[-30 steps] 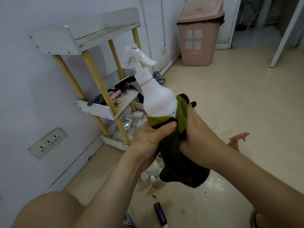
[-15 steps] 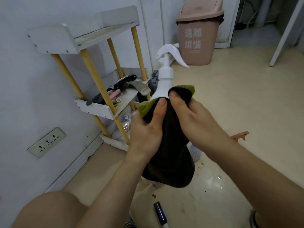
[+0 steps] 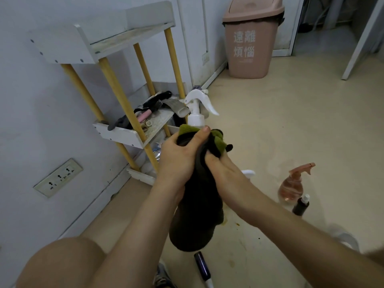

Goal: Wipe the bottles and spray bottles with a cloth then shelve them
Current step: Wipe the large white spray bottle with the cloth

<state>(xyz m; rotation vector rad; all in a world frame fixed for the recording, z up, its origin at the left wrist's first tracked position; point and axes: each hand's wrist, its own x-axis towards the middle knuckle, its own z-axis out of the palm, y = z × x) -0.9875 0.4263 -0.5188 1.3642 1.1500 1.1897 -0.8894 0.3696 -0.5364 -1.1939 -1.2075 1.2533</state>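
Cloth (image 3: 199,196) has slid up, now covering the white spray bottle (image 3: 196,113) to its collar; left hand (image 3: 178,156) and right hand (image 3: 223,173) fingers clamp it, nozzle poking above the fingertips.

Soft, even, rather dim indoor light with a cool grey-blue cast. The shelf (image 3: 116,41) throws only faint shadows on the wall behind it. Straight lines bow toward the edges; focus is fairly sharp throughout.
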